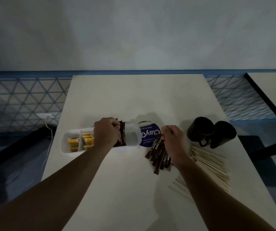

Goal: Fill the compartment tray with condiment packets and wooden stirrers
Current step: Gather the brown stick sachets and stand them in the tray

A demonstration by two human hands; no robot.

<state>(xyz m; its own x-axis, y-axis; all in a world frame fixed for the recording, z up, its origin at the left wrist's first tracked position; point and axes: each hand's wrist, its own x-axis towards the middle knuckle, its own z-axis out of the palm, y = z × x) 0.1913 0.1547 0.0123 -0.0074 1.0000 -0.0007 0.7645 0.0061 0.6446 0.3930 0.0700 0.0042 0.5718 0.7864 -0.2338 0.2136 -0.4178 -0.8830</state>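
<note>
Bare forearms cross the white counter: left hand grips brown packets over the compartment tray; right hand pinches a single packet from the loose pile beside wooden stirrers.

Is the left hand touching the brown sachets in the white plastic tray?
Touching. Head view: the left hand pinches the brown sachets in the white plastic tray.

White tray lies crosswise, left-centre: yellow packets in two left compartments, brown packets upright in the third. Brown pile just right of it; stirrers fanned near-right.
</note>
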